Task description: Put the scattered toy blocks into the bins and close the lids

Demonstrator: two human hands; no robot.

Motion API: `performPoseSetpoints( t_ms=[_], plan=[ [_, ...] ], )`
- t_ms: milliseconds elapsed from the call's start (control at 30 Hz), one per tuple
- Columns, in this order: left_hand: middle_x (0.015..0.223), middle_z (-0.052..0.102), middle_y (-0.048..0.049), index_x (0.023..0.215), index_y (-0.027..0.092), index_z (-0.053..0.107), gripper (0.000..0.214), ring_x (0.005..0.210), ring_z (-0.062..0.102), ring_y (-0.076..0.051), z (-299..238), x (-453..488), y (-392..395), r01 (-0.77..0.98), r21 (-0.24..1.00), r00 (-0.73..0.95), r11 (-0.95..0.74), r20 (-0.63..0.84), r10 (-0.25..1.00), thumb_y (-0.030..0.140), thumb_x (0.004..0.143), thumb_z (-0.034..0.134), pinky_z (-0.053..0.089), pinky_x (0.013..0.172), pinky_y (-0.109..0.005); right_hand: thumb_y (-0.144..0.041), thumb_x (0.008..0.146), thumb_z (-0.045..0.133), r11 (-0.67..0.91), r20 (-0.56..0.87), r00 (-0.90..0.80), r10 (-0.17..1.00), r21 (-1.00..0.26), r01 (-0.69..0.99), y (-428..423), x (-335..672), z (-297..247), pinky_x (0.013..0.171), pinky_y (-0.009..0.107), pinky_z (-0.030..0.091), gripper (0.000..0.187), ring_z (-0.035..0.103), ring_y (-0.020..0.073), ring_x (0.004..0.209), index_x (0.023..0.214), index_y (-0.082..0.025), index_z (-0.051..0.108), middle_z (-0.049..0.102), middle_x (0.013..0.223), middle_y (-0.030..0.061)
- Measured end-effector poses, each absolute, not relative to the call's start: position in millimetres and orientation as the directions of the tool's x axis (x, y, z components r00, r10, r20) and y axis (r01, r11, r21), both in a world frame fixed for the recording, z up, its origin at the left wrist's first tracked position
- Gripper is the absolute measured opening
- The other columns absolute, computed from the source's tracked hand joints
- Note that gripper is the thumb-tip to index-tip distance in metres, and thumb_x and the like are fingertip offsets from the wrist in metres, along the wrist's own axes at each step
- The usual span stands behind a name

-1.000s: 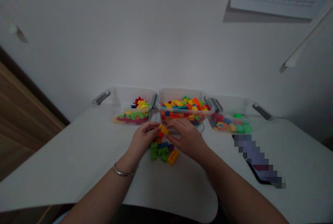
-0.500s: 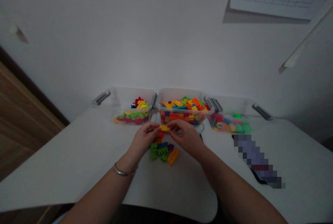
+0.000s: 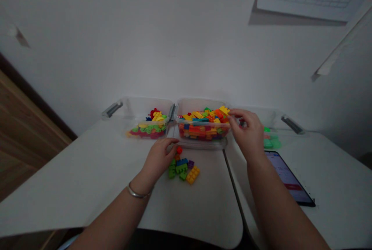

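Note:
My right hand (image 3: 247,132) is at the right rim of the middle clear plastic box (image 3: 203,124). Its fingertips pinch a yellow toy brick (image 3: 224,110) above the heap of coloured bricks inside. My left hand (image 3: 160,157) hovers low over the table, thumb and fingers apart with nothing visible between them. Close by its fingertips is a red round-looking piece (image 3: 179,150). In front of it lies a small cluster with green bricks (image 3: 172,170), a blue brick (image 3: 182,161), a purple brick (image 3: 191,164) and an orange-yellow eight-stud brick (image 3: 193,175).
A clear box (image 3: 147,130) with red, yellow and green pieces stands at left. Another clear box (image 3: 287,134) at right is partly hidden by my right hand. A phone (image 3: 290,182) lies right of my forearm. A seam (image 3: 232,184) runs along the white table (image 3: 87,188).
My right hand has moved right and away from me with the yellow brick, from beside my left hand to the middle box. The left hand has let go of the brick and stays nearly in place.

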State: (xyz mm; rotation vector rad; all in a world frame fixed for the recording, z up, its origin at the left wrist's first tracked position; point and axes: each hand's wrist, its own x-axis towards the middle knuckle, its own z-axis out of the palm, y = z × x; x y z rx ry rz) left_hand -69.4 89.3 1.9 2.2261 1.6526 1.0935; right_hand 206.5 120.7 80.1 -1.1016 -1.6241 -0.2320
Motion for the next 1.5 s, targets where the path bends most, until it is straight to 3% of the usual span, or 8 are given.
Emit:
performPoseSetpoints(
  t_ms=[300, 833, 1067, 1200, 1333, 1500],
  plan=[
    [0.109, 0.073, -0.0082, 0.107, 0.018, 0.07, 0.029, 0.105, 0.065, -0.026, 9.0, -69.7, 86.9, 0.845, 0.482, 0.073, -0.23, 0.322, 0.944, 0.027, 0.089, 0.049, 0.049, 0.095, -0.041, -0.03, 0.086, 0.055, 0.456, 0.788, -0.043, 0.615, -0.311, 0.834, 137.6, 211.9, 62.8, 0.086, 0.041, 0.045, 0.021, 0.061, 0.0252, 0.089, 0.089, -0.021, 0.073, 0.075, 0.093, 0.007],
    [0.107, 0.074, -0.0071, 0.107, 0.02, 0.073, 0.032, 0.102, 0.064, -0.027, 9.0, -66.9, 87.0, 0.872, 0.415, 0.18, -0.26, 0.221, 0.958, 0.023, 0.087, 0.047, 0.048, 0.095, -0.042, -0.026, 0.092, 0.044, 0.476, 0.715, -0.22, 0.664, -0.177, 0.862, 135.9, 199.2, 59.1, 0.096, 0.042, 0.043, 0.028, 0.06, 0.0266, 0.101, 0.102, -0.017, 0.069, 0.072, 0.105, 0.0098],
    [0.112, 0.072, -0.0081, 0.11, 0.018, 0.071, 0.033, 0.106, 0.064, -0.025, 10.3, -67.3, 86.5, 0.871, 0.421, 0.171, -0.252, 0.22, 0.96, 0.021, 0.088, 0.047, 0.047, 0.098, -0.039, -0.027, 0.089, 0.052, 0.529, 0.811, -0.17, 0.561, -0.192, 0.827, 129.0, 201.9, 68.0, 0.099, 0.045, 0.043, 0.029, 0.057, 0.0272, 0.113, 0.113, -0.018, 0.066, 0.066, 0.121, 0.0125],
    [0.109, 0.073, -0.0083, 0.11, 0.019, 0.072, 0.033, 0.103, 0.065, -0.026, 14.7, -66.7, 83.8, 0.913, 0.355, 0.131, -0.199, 0.205, 0.97, 0.022, 0.089, 0.047, 0.048, 0.095, -0.039, -0.024, 0.089, 0.054, 0.64, 0.839, -0.227, 0.494, -0.174, 0.748, 114.5, 192.0, 78.7, 0.093, 0.041, 0.045, 0.02, 0.062, 0.0241, 0.102, 0.102, -0.021, 0.068, 0.072, 0.106, 0.0084],
    [0.103, 0.075, -0.0073, 0.108, 0.022, 0.074, 0.033, 0.097, 0.066, -0.026, 16.9, -65.2, 83.0, 0.933, 0.316, 0.12, -0.173, 0.18, 0.976, 0.024, 0.089, 0.046, 0.05, 0.089, -0.038, -0.019, 0.089, 0.055, 0.746, 0.725, -0.401, 0.56, -0.23, 0.625, 101.8, 170.8, 76.4, 0.091, 0.036, 0.046, 0.016, 0.064, 0.0206, 0.097, 0.097, -0.022, 0.069, 0.073, 0.1, 0.0049],
    [0.103, 0.076, -0.006, 0.113, 0.027, 0.073, 0.036, 0.095, 0.067, -0.023, 10.8, -66.0, 86.5, 0.904, 0.364, 0.177, -0.223, 0.157, 0.972, 0.023, 0.089, 0.047, 0.049, 0.087, -0.033, -0.022, 0.089, 0.057, 0.652, 0.428, -0.506, 0.749, -0.335, 0.68, 96.6, 141.3, 50.0, 0.088, 0.034, 0.048, 0.017, 0.065, 0.021, 0.098, 0.098, -0.021, 0.071, 0.073, 0.102, 0.0051]
  ],
)
